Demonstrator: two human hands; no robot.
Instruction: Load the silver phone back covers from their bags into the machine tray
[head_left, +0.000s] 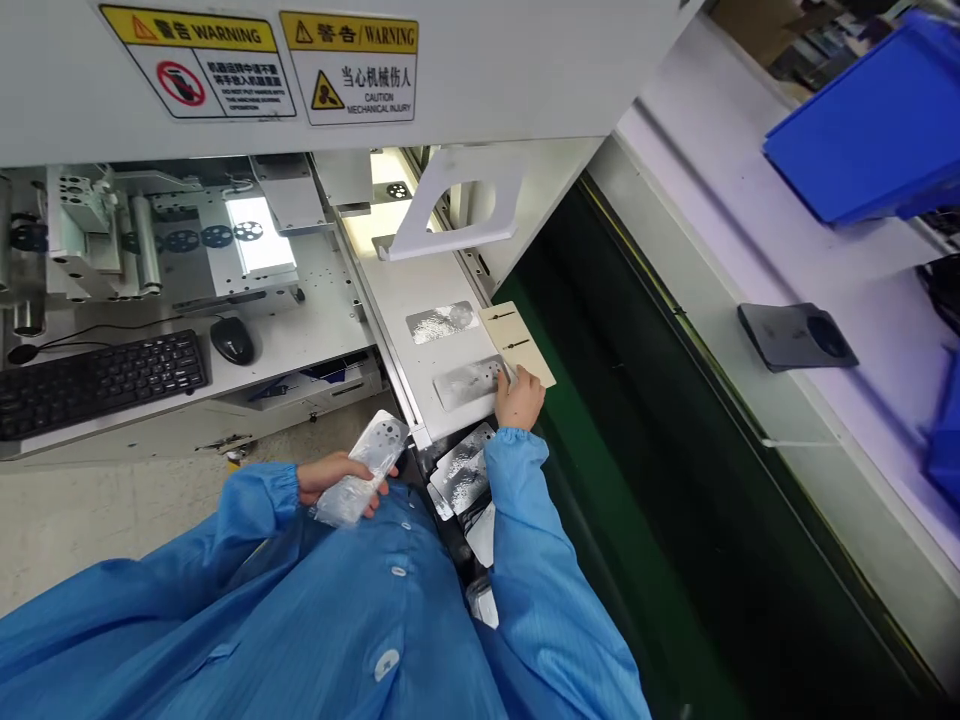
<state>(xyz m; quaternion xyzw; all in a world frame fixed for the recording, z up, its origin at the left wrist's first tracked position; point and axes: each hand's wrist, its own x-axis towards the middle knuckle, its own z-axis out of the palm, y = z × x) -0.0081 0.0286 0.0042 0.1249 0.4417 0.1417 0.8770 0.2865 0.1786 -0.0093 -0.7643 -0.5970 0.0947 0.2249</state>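
In the head view, my left hand (345, 478) is closed around a pale phone back panel (384, 440) with camera holes, partly covered by crinkled clear plastic film. My right hand (519, 400) is at the right edge of the white conveyor belt (390, 290), its fingers bent around the end of a silver phone back panel (466, 384) lying there; the fingertips are partly hidden. Farther up the belt lies a shinier panel (442, 322). Below the belt's end, several silver panels (463, 470) are piled in front of my body, partly hidden by my right sleeve.
A white machine cover with warning labels (349, 68) overhangs the belt. A white bracket (457, 205) stands over it. To the left are a keyboard (97, 380) and a mouse (232, 341). Rightward, a dark phone-shaped panel (795, 335) and a blue bin (870, 120) sit on a ledge.
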